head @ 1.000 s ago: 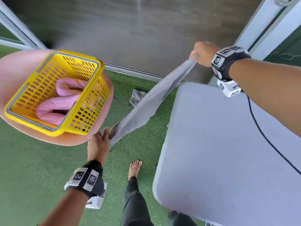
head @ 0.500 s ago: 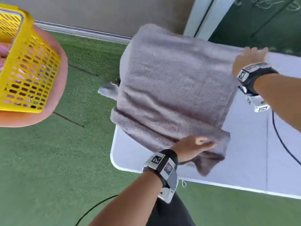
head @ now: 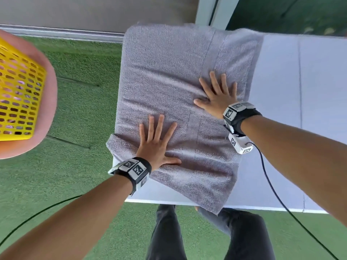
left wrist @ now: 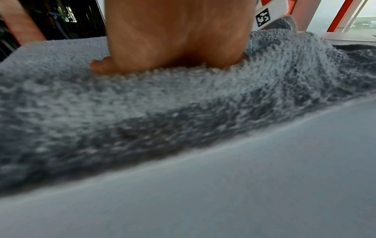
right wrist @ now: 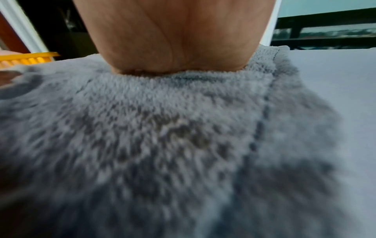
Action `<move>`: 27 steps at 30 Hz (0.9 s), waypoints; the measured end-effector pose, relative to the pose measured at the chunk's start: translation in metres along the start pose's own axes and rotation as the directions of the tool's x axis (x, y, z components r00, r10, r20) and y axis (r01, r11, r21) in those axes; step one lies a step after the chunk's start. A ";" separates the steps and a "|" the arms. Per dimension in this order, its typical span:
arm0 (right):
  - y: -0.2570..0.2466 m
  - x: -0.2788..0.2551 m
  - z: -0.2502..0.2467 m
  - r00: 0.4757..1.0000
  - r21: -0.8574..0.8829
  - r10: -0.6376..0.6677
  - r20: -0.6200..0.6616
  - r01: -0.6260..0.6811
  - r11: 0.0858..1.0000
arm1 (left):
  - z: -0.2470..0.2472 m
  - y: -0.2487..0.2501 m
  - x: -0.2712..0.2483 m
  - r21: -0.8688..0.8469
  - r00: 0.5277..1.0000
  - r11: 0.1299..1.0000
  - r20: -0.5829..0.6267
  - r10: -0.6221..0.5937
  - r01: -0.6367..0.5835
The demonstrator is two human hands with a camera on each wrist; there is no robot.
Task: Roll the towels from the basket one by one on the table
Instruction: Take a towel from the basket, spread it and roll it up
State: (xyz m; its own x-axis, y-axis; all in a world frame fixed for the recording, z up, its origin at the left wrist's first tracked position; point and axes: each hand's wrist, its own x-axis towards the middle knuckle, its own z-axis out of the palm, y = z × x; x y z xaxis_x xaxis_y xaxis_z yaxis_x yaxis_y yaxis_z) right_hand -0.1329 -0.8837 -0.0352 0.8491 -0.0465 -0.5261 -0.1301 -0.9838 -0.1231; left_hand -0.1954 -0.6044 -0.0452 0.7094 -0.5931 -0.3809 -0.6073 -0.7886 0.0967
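A grey towel [head: 169, 76] lies spread flat over the left end of the white table [head: 304, 87], its near corner hanging past the front edge. My left hand [head: 156, 141] presses flat on the towel's near left part, fingers straight and spread. My right hand [head: 218, 96] lies flat on the towel further right and further back, fingers spread too. Each wrist view shows a palm [left wrist: 177, 35] [right wrist: 175, 35] pushed down into the grey pile [left wrist: 142, 103] [right wrist: 162, 128]. The yellow basket [head: 18, 96] sits at the left on a pink round stool [head: 49, 117].
Green artificial turf [head: 80, 109] covers the floor left of and in front of the table. A black cable [head: 270, 184] runs from my right wrist across the table's front edge. My dark-trousered legs [head: 165, 233] stand just before the table. A grey wall and a door frame lie behind.
The towel, held stretched in the air one second ago, now lies on the table. Both hands have let go of its edges and moved onto its middle, pressing flat.
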 end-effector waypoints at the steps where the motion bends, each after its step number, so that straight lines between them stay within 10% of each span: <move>1: 0.005 -0.007 0.005 0.999 -0.006 -0.042 0.003 0.042 0.999 | 0.001 0.007 0.000 -0.013 1.000 1.000 -0.007 -0.022 0.022; 12: 0.120 -0.072 0.029 0.969 -0.129 -0.241 0.055 0.246 0.961 | 0.006 0.174 0.006 -0.127 0.983 0.979 0.114 -0.146 0.160; 27: 0.528 -0.158 0.010 0.999 -0.035 -0.015 0.038 0.016 0.999 | -0.021 0.632 0.190 -0.330 0.973 0.916 0.101 -0.205 0.228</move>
State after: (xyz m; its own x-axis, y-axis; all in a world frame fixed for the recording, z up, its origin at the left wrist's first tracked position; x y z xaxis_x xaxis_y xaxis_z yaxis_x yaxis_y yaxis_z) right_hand -0.3413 -1.3943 -0.0256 0.8307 -0.0249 -0.5562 -0.0983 -0.9898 -0.1026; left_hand -0.4370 -1.2190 -0.0375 0.7792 -0.3989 -0.4835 -0.2769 -0.9111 0.3054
